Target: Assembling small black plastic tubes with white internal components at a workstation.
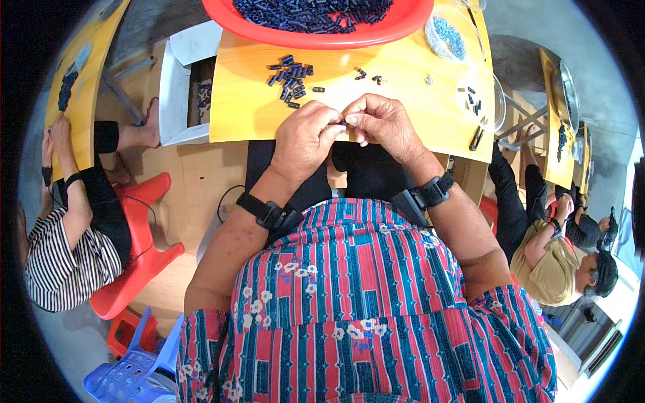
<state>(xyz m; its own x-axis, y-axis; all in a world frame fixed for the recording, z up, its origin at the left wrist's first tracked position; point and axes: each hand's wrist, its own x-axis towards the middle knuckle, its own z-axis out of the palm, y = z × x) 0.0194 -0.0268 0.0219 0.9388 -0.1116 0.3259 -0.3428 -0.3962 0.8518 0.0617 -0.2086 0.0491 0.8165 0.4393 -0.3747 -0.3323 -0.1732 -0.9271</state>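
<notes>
My left hand [302, 139] and my right hand [390, 127] meet at the near edge of the yellow table, fingertips pinched together. Between them is a small dark plastic piece [344, 123], mostly covered by the fingers. Just beyond my left hand lies a loose pile of small dark blue-black rectangular pieces [290, 75], with a single piece [318, 89] apart from it. A few smaller dark bits [361, 73] lie beyond my right hand. At the far edge stands a red basin [322, 44] holding a great many dark pieces.
Right of my hands are a clear round dish [500, 101] with several black pieces, a short black stick-like object [476, 139] and a clear tub [431, 41] of tiny bluish parts. An open white box [176, 107] adjoins the table's left side. Other people work at tables on both sides.
</notes>
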